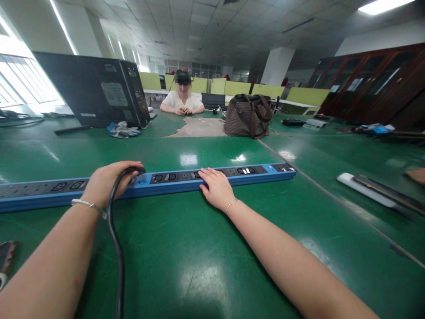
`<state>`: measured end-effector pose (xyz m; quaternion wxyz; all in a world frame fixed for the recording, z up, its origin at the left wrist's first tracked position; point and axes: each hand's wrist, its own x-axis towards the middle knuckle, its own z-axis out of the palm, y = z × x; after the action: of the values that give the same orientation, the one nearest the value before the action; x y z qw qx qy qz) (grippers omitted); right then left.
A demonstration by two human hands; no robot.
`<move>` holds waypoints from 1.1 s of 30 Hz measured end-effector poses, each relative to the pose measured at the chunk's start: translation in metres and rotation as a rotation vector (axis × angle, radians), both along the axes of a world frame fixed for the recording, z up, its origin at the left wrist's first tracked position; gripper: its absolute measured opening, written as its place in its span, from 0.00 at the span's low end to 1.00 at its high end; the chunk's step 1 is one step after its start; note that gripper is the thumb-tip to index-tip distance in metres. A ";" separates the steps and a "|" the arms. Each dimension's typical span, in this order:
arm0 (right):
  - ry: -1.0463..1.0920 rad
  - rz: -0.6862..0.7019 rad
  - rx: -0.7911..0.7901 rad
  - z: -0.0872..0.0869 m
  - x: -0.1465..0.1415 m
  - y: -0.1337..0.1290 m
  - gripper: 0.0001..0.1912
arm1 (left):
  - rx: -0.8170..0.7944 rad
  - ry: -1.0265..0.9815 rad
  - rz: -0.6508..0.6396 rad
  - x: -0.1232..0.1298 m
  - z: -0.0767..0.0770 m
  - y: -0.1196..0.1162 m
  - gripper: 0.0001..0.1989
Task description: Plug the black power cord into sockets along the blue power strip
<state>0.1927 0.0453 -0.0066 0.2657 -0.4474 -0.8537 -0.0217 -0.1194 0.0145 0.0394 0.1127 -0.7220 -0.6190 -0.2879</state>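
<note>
A long blue power strip [179, 185] with black socket panels lies across the green table, running from the left edge to right of centre. My left hand [104, 181] is closed around a black plug [138, 170] over the strip's sockets; my fingers hide its pins, so I cannot tell whether it is inserted. From the plug, a thick black cable [117, 248] loops over that hand and drops toward me. Farther right, my right hand [217, 188] grips across the strip, fingers over its top and thumb by the near side.
Behind the strip stand a black computer case [96, 91], work gloves [123, 130] and a brown bag [247, 116]. A person [182, 99] sits across the green table [166, 257]. At right lies a white and black bar [368, 190], with part of another person's hand [416, 175] nearby.
</note>
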 end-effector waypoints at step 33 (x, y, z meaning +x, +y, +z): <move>-0.005 -0.004 0.040 -0.003 -0.001 0.001 0.22 | 0.043 0.202 -0.002 0.021 -0.021 -0.035 0.20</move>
<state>0.1914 0.0463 -0.0092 0.2727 -0.4437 -0.8527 -0.0403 -0.0981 -0.0202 0.0180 0.1900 -0.7452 -0.5975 -0.2271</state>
